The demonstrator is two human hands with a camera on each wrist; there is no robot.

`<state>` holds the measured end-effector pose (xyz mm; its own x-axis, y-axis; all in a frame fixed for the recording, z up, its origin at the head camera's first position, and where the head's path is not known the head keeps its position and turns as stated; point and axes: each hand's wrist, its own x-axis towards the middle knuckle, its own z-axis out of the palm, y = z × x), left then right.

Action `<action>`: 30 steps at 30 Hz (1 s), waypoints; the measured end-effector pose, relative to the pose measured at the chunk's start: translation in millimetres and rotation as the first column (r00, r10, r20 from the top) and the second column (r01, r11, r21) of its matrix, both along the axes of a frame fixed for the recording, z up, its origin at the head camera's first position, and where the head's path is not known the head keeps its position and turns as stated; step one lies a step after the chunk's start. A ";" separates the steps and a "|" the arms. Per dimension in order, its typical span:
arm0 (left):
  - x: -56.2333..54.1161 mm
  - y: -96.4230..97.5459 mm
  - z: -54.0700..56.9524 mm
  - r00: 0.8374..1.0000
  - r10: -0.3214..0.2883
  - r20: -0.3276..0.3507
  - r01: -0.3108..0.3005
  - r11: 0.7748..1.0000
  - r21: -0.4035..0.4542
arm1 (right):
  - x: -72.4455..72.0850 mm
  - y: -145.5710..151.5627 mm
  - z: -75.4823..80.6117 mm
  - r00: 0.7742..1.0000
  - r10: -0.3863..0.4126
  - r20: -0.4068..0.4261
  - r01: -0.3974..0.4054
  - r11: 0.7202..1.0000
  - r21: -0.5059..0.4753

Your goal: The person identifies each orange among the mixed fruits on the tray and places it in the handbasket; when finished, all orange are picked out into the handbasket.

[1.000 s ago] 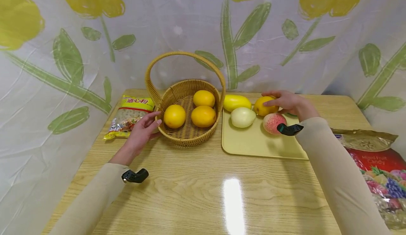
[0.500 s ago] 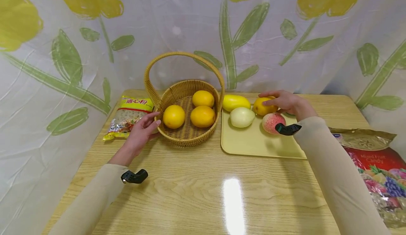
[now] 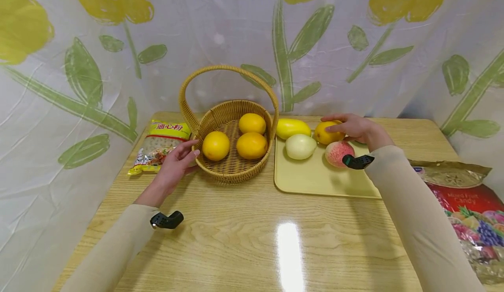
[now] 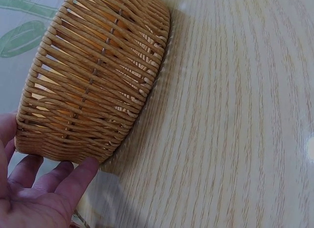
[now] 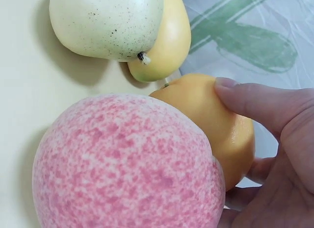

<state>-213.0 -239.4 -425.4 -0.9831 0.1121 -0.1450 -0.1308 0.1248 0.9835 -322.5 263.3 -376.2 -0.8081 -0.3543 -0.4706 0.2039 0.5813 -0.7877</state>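
Note:
My left hand [image 3: 177,163] rests against the left side of a round wicker basket [image 3: 232,177] with a tall handle. In the left wrist view, extended fingers [image 4: 81,181] lie on the basket's outer wall [image 4: 93,76]. At the tray's back, my right hand [image 3: 360,128] holds an orange [image 3: 325,133] between thumb and fingers. The right wrist view has the thumb on top of the orange [image 5: 196,103], with a pink speckled peach [image 5: 127,164] in front, hiding part of it. Several yellow-orange fruits, among them one round fruit [image 3: 215,146], lie in the basket.
The pale yellow tray [image 3: 315,182] also bears a whitish-green fruit [image 3: 301,146] and a long yellow fruit [image 3: 292,128]. A pasta bag [image 3: 161,143] lies left of the basket. A red and gold candy bag [image 3: 466,209] lies at the right. A flowered curtain [image 3: 220,33] hangs behind.

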 end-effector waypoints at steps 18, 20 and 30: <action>0.4 0.3 0.6 1.000 0.011 0.008 -0.011 1.000 0.000 | -3.6 -0.1 -2.5 1.000 0.018 -0.003 -0.018 0.999 0.027; 0.4 0.4 0.9 1.000 0.009 0.011 -0.009 1.000 0.001 | -2.9 -0.6 -1.6 1.000 0.015 -0.001 -0.015 0.999 0.028; 0.9 -0.5 1.5 1.000 0.007 0.011 -0.007 1.000 0.000 | -0.9 -0.7 -1.3 0.998 0.052 0.029 -0.053 0.998 0.018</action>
<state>-212.0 -239.9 -423.9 -0.9822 0.1054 -0.1558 -0.1424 0.1242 0.9820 -323.5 262.6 -377.5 -0.7746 -0.3869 -0.5003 0.1951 0.6063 -0.7709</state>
